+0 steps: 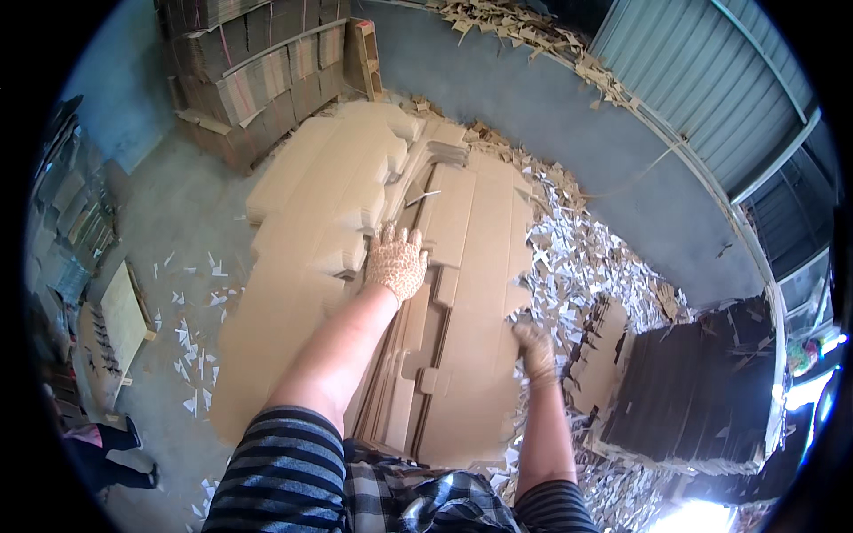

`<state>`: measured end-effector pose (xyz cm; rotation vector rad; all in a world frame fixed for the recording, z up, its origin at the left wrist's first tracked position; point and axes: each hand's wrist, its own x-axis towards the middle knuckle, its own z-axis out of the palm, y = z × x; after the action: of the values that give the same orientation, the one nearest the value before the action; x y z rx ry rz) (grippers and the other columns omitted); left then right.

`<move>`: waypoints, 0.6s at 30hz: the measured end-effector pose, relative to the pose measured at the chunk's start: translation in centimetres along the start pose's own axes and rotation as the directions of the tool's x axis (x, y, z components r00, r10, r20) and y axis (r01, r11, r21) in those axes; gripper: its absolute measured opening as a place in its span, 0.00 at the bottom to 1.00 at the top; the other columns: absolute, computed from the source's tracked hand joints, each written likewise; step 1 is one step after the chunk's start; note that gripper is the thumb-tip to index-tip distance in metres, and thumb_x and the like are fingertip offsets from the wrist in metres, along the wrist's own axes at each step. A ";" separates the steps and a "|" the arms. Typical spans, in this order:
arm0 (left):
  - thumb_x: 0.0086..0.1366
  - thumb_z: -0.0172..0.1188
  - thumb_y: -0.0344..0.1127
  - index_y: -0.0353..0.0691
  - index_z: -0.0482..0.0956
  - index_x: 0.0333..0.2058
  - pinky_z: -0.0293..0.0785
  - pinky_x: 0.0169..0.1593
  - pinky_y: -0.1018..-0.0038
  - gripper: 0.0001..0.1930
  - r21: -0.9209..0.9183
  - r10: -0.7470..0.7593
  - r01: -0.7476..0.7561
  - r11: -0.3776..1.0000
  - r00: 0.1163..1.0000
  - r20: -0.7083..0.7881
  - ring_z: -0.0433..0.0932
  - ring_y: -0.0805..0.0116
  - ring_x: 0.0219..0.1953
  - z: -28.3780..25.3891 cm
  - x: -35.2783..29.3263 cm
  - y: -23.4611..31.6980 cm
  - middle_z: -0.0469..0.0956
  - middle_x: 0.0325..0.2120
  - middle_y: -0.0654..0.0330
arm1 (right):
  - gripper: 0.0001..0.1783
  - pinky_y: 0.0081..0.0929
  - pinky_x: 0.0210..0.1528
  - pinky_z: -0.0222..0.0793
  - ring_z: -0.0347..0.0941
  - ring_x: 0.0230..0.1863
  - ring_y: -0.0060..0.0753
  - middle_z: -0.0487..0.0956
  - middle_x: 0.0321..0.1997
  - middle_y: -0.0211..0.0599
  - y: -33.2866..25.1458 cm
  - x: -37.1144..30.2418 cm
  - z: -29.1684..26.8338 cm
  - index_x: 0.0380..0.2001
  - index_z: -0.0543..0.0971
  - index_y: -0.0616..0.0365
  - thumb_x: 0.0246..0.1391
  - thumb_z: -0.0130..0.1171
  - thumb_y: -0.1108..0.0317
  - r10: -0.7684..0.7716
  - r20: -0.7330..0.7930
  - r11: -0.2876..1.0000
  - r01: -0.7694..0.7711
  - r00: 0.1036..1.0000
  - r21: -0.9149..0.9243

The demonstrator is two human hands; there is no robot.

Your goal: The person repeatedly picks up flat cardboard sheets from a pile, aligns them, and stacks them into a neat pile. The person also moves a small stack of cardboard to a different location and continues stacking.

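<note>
Two side-by-side stacks of flat brown die-cut cardboard sheets lie in front of me. My left hand (397,266), in a patterned light glove, rests with fingers spread over the gap, at the notched inner edge of the left stack (324,173). My right hand (537,354), also gloved, is at the outer right edge of the right stack (475,329). Motion smears its fingers, so I cannot make out whether they grip the sheet's edge. Narrow cardboard strips (391,391) and lower sheets show between the two stacks.
White and brown cardboard scraps (577,240) heap along the right, beside a dark stack of sheets (697,386). Bundled cardboard (258,80) stands at the far left against a wall. A wooden board (123,311) leans at left, near another person's legs (111,453).
</note>
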<state>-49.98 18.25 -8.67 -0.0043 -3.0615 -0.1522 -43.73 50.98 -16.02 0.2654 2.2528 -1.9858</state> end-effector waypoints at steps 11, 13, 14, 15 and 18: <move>0.75 0.43 0.49 0.41 0.66 0.66 0.48 0.73 0.52 0.28 0.004 -0.007 0.007 1.000 0.999 0.041 0.57 0.52 0.72 0.2 0.5 0.3 0.68 0.64 0.53 | 0.17 0.26 0.42 0.78 0.80 0.35 0.28 0.83 0.37 0.36 -1.3 -1.3 2.9 0.44 0.79 0.68 0.51 0.70 0.73 0.097 -0.001 0.956 -0.093 0.995 0.279; 0.74 0.44 0.50 0.41 0.66 0.66 0.49 0.73 0.51 0.28 0.009 -0.007 0.006 1.000 0.999 0.037 0.57 0.51 0.71 -0.2 0.3 -0.1 0.69 0.63 0.52 | 0.15 0.26 0.41 0.78 0.80 0.36 0.29 0.83 0.38 0.40 -3.1 -2.1 3.0 0.42 0.78 0.70 0.52 0.68 0.75 0.052 -0.014 0.945 -0.044 0.999 0.323; 0.74 0.44 0.50 0.41 0.66 0.66 0.49 0.73 0.51 0.28 0.016 -0.007 0.007 1.000 0.999 0.040 0.57 0.51 0.71 -0.3 0.1 -0.3 0.69 0.63 0.51 | 0.16 0.26 0.39 0.78 0.81 0.35 0.29 0.83 0.38 0.40 -4.4 -2.0 2.7 0.42 0.78 0.69 0.52 0.69 0.73 0.008 -0.002 0.975 -0.007 1.000 0.224; 0.74 0.44 0.50 0.42 0.66 0.65 0.49 0.72 0.51 0.27 0.023 -0.007 0.006 1.000 0.999 0.041 0.57 0.51 0.71 -0.4 -0.1 -0.4 0.69 0.63 0.51 | 0.15 0.26 0.38 0.78 0.80 0.35 0.28 0.84 0.37 0.40 -5.5 -2.3 2.5 0.41 0.79 0.68 0.52 0.70 0.72 0.017 0.024 0.976 -0.022 1.000 0.215; 0.73 0.45 0.50 0.41 0.67 0.64 0.49 0.72 0.51 0.27 0.032 0.000 -0.001 0.999 1.000 0.022 0.58 0.49 0.70 -0.8 -0.1 -0.5 0.69 0.62 0.50 | 0.15 0.25 0.36 0.77 0.80 0.33 0.27 0.83 0.35 0.38 -7.8 -3.5 2.5 0.39 0.80 0.66 0.49 0.70 0.71 0.014 -0.007 0.989 -0.013 1.000 0.147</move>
<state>-49.82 17.66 -7.93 -0.0054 -3.0857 -0.1038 -42.05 47.38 -8.10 0.3032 2.1054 -2.1507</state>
